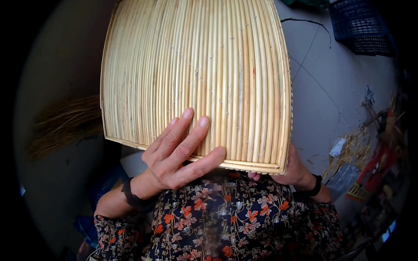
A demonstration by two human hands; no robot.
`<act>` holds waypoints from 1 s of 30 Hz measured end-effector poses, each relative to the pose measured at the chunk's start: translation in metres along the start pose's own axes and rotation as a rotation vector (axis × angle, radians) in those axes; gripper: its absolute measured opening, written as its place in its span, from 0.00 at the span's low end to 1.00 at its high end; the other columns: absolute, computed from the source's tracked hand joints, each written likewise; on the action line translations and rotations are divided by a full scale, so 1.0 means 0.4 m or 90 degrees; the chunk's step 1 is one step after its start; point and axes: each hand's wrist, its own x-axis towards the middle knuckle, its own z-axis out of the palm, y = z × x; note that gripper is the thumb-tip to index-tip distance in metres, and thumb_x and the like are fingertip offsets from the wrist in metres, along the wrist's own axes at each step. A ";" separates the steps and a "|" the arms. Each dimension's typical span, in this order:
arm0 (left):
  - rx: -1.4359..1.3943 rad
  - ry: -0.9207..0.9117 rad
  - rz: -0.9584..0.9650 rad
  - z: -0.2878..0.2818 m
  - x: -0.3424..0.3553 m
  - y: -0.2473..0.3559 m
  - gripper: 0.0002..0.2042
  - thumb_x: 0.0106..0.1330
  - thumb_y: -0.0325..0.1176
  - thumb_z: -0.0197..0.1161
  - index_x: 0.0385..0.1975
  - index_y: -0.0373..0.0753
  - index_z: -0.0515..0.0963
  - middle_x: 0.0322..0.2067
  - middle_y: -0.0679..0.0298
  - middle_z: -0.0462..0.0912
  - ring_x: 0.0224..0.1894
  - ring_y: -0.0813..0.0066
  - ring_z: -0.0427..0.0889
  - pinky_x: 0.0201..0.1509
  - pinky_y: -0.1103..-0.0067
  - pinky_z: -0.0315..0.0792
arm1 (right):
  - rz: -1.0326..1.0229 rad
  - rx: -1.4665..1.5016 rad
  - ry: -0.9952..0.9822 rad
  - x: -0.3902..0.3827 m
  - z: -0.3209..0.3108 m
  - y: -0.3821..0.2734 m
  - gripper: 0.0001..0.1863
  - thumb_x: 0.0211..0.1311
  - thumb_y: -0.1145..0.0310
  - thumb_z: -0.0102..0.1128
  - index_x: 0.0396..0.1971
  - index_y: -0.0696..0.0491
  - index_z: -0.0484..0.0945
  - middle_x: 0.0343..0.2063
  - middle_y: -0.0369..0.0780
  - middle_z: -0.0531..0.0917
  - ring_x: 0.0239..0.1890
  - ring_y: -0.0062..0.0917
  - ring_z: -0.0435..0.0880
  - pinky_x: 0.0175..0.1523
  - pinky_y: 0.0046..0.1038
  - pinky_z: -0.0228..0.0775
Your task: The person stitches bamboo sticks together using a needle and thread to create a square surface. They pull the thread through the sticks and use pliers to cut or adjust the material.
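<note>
A large pale panel of straw-coloured reed stalks, laid side by side with a bound rim, fills the upper middle and stands tilted in front of me. My left hand lies across its near edge, fingers stretched out and thumb spread, all on the top face. At the near right corner my right hand holds the panel from beneath and beside its edge. Most of that hand's fingers are hidden behind the panel; a few fingertips peek out under the rim. Small thread-like stitches dot the stalks.
A bundle of brown straw lies on the left. At the far right stands a dark blue plastic basket, with a thin dark cord on the grey floor nearby. Straw scraps and a red item clutter the right side.
</note>
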 end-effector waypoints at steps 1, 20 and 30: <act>-0.007 0.005 -0.004 -0.004 0.001 0.002 0.16 0.66 0.37 0.69 0.53 0.65 0.84 0.59 0.57 0.85 0.60 0.53 0.85 0.60 0.68 0.84 | 0.016 0.015 0.017 -0.003 0.011 -0.002 0.24 0.72 0.77 0.63 0.63 0.59 0.67 0.43 0.45 0.85 0.41 0.28 0.89 0.44 0.28 0.87; 0.044 0.046 0.033 0.028 -0.028 0.004 0.16 0.64 0.31 0.71 0.51 0.56 0.85 0.58 0.52 0.85 0.61 0.50 0.84 0.57 0.65 0.86 | -0.019 -0.059 0.090 -0.006 0.034 0.055 0.39 0.63 0.61 0.76 0.67 0.60 0.64 0.46 0.39 0.83 0.44 0.21 0.85 0.47 0.26 0.83; 0.033 0.058 0.030 0.015 -0.018 0.001 0.17 0.64 0.32 0.71 0.53 0.55 0.85 0.58 0.51 0.85 0.61 0.50 0.84 0.57 0.65 0.85 | -0.031 -0.015 0.061 0.033 0.054 0.040 0.29 0.66 0.62 0.69 0.60 0.63 0.73 0.39 0.46 0.88 0.40 0.29 0.90 0.44 0.30 0.87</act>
